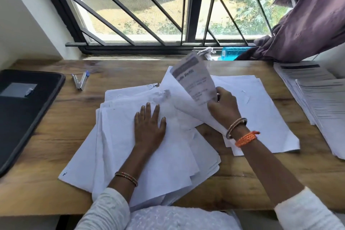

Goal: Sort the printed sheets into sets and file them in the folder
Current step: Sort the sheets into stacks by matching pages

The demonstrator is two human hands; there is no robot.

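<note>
A loose pile of white sheets (130,155), blank sides up, lies in the middle of the wooden desk (56,127). My left hand (149,127) rests flat on this pile, fingers straight. My right hand (223,104) grips a printed sheet (196,82) and lifts it, curled, so its dark header and text face me. A second spread of white sheets (261,114) lies to the right, under my right wrist. Two stacks of printed sheets (317,95) sit face up at the desk's right edge. A black folder (24,110) lies shut at the far left.
An opened stapler (80,80) lies between the folder and the pile. Behind the desk is a barred window (149,15). A purple curtain (308,20) hangs at the right, with a blue bottle (235,53) and a crumpled cloth (206,52) on the sill.
</note>
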